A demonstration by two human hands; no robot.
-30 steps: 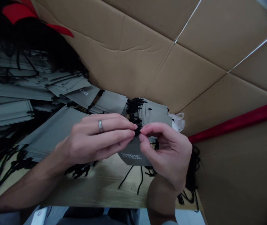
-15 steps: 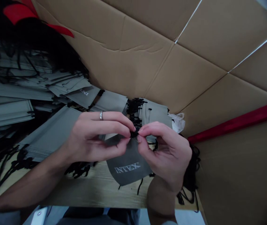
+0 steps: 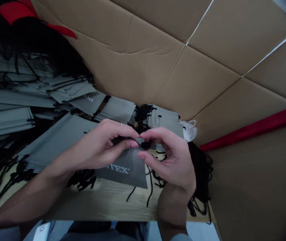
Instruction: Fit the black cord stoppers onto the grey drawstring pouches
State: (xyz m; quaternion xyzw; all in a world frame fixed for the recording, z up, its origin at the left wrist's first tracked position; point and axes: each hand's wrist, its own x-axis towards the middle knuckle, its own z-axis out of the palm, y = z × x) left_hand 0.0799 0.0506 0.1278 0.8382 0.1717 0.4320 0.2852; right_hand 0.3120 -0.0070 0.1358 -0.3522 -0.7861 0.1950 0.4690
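Observation:
A small grey drawstring pouch (image 3: 125,167) with white lettering hangs between my hands above the wooden table edge (image 3: 102,204). My left hand (image 3: 100,147), with a ring on one finger, pinches the pouch's top edge. My right hand (image 3: 170,157) is closed too, its fingertips pinching a small black cord stopper (image 3: 145,144) at the pouch's mouth. Both hands meet at that spot. Black cords (image 3: 149,190) dangle below the pouch.
Stacks of flat grey pouches (image 3: 14,100) fill the left and back of the table, with tangled black cords (image 3: 143,115) among them. Cardboard walls (image 3: 183,57) rise behind and to the right, crossed by a red strip (image 3: 253,127). A white plastic scrap (image 3: 189,129) lies by the wall.
The pouch has swung from hanging upright to lying more level and leftward under my left hand. Both hands dropped slightly and closed tighter around the black stopper.

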